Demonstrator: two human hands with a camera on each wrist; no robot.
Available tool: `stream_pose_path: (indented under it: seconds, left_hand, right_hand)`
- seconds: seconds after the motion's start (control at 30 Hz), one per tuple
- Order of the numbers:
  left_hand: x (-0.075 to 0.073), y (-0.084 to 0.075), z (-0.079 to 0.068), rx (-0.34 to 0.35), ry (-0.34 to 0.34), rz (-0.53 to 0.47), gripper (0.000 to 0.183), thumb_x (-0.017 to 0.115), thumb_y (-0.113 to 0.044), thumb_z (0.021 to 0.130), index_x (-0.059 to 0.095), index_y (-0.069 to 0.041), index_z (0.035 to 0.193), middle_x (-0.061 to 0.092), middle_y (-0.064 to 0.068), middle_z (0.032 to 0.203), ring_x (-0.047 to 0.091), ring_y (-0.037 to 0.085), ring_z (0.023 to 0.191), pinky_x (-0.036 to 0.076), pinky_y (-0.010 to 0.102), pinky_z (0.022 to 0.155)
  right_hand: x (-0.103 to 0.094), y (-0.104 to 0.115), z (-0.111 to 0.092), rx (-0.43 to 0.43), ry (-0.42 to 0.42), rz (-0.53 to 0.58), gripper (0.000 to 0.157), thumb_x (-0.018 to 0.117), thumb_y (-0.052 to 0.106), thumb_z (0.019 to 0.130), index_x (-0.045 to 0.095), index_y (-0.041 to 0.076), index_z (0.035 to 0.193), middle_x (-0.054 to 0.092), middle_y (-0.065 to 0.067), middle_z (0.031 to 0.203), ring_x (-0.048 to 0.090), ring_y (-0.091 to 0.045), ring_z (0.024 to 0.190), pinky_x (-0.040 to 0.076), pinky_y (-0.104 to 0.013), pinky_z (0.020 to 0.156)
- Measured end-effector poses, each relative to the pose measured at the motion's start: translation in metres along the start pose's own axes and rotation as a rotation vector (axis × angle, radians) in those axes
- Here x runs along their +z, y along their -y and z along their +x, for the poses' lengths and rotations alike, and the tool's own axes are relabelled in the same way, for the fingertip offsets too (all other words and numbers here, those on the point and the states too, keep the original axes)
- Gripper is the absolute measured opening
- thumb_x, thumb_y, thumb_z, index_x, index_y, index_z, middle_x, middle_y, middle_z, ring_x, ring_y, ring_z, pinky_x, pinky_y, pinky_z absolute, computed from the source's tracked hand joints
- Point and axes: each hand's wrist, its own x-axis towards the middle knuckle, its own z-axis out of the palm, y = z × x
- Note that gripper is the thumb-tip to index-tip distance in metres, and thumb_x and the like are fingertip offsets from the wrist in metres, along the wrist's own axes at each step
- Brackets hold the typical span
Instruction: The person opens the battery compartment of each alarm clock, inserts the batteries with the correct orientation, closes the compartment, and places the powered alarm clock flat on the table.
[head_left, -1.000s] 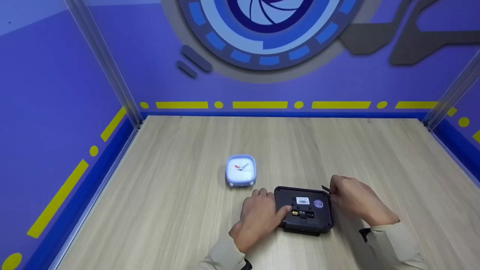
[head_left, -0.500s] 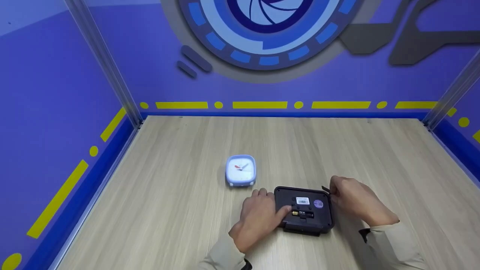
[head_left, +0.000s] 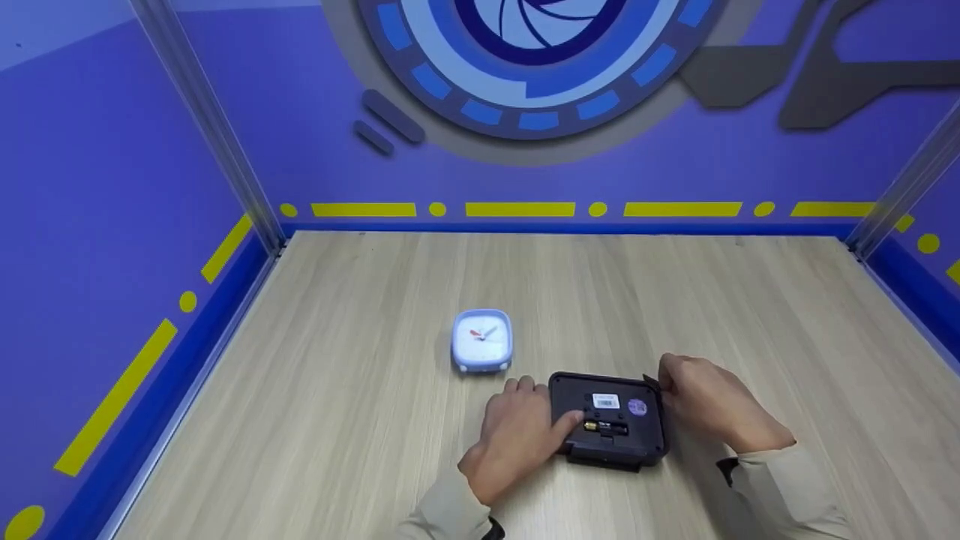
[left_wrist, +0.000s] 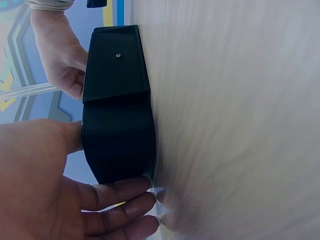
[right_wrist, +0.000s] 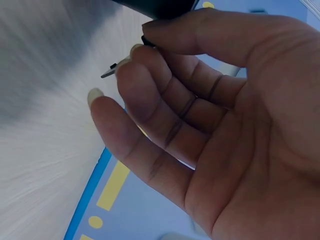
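A black clock (head_left: 611,451) lies back side up on the table, its front hidden. A gold-and-black battery (head_left: 600,427) sits in the slot in its back. My left hand (head_left: 517,433) grips the left end of the clock, thumb on its back and fingers along the side, as the left wrist view also shows. At the far right corner my right hand (head_left: 709,397) pinches a small thin black piece, like a battery cover (head_left: 650,380). In the right wrist view that piece (right_wrist: 114,69) is mostly hidden by the fingers.
A small light-blue alarm clock (head_left: 482,340) stands behind and to the left of the black clock, face towards me. The wood-grain table (head_left: 360,315) is bounded by a blue back wall (head_left: 525,184) and side walls.
My right hand has shifted very slightly towards me, and the thin black piece now sits closer to the clock's corner. My left hand and both clocks stay put.
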Motion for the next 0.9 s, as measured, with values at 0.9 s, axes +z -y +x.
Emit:
stream_pose_path:
  seconds: [0.9]
  left_hand:
    - [-0.0006,0.0001,0.0007,-0.007,0.015,-0.022,0.065,0.057,-0.063,0.103,0.076,-0.001,0.111,0.065,0.009,0.094,0.063,0.023,0.089,0.053,0.037,0.067]
  right_hand:
    - [-0.0072,0.0015,0.0006,0.007,-0.002,0.009,0.02,0.073,-0.003,0.083,0.06,0.012,0.079,0.061,0.004,0.076,0.055,-0.015,0.068,0.049,-0.042,0.06]
